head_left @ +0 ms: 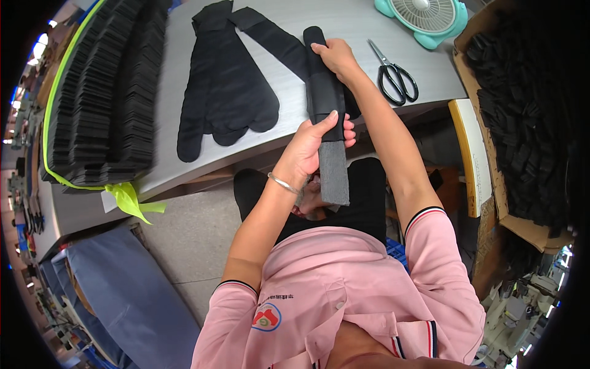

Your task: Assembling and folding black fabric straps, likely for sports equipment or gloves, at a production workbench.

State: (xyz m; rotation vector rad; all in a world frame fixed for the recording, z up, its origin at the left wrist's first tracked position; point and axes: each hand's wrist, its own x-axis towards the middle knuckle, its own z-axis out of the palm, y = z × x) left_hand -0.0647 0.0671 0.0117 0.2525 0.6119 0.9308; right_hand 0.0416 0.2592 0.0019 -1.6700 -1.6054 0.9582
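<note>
A long black padded fabric strap (pixel 326 92) with a grey fuzzy end piece (pixel 335 172) is stretched between my hands over the table's front edge. My left hand (pixel 310 144) grips it just above the grey end, thumb on top and fingertips wrapped round the far side. Higher up, my right hand (pixel 335 58) pinches the strap near its rounded tip, thumb on its face. To the left lie several black fabric pieces (pixel 227 92) with rounded ends, overlapping in a fan. Another black strip (pixel 270 37) slants from the back toward the held strap.
Black-handled scissors (pixel 396 83) lie to the right, below a teal fan (pixel 427 18). At left stands a big stack of black pieces (pixel 104 92) bound with a neon-yellow band (pixel 126 197). A cardboard box (pixel 534 230) of black pieces is at right. Blue-grey cloth (pixel 132 289) hangs lower left.
</note>
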